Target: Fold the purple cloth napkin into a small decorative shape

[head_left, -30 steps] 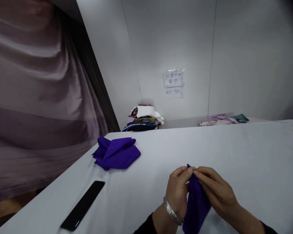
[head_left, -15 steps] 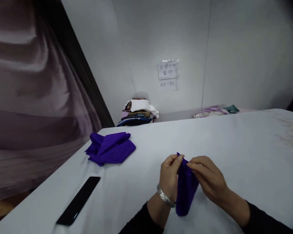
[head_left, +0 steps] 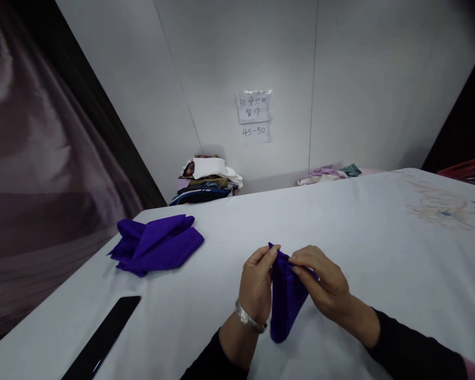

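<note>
A folded purple cloth napkin [head_left: 287,301] hangs between my two hands over the white-covered table, narrowing to a rounded bottom end. My left hand [head_left: 257,282] pinches its top left corner between thumb and fingers, and a small tip pokes out above them. A silver bangle circles that wrist. My right hand [head_left: 322,279] grips the upper edge with thumb and fingertips, a little to the right. Part of the napkin's right side shows behind these fingers. Another purple cloth [head_left: 158,245], loosely folded, lies on the table to the left.
A black phone-like slab [head_left: 103,340] lies at the front left of the white tablecloth [head_left: 206,316]. Piled folded fabrics [head_left: 208,179] and a lower cloth heap [head_left: 324,174] sit beyond the far edge. A handwritten sign [head_left: 254,113] hangs on the wall; a curtain [head_left: 35,200] drapes at left.
The camera view has turned rightward, so everything sits further left. My right hand has shifted along the napkin's top edge, and more of the cloth's right side spreads out.
</note>
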Demonstrator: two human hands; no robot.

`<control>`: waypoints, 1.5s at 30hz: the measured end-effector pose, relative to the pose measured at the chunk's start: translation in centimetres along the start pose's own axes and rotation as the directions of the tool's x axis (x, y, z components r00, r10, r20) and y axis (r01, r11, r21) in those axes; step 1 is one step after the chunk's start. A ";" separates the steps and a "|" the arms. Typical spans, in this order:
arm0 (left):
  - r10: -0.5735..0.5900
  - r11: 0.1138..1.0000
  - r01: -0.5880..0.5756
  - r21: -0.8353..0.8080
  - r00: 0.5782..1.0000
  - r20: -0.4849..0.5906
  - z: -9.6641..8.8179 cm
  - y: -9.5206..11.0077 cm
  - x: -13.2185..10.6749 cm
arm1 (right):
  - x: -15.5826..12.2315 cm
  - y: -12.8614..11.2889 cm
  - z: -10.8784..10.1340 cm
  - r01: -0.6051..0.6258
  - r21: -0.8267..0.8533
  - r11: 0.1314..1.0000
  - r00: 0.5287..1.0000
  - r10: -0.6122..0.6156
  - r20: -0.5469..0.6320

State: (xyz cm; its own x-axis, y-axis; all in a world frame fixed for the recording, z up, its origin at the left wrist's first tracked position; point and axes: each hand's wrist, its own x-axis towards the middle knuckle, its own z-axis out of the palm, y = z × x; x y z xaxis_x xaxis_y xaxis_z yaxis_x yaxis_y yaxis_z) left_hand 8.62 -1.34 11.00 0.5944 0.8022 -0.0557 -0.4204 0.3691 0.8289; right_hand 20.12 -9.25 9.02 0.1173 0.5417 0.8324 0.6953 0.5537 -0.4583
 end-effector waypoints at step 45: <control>-0.146 0.981 0.145 -0.130 0.989 -0.004 1.0 -0.1 -0.6 | 0.0 0.2 -0.2 0.214 -0.345 0.914 0.977 -0.199 0.080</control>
State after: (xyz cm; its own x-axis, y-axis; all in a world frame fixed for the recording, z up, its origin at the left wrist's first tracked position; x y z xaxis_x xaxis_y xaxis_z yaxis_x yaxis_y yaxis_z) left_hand 8.99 -2.38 11.49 0.6467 0.7415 -0.1788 -0.4153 0.5390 0.7328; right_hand 20.35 -9.27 9.00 -0.0806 0.4700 0.8790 0.9050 0.4040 -0.1331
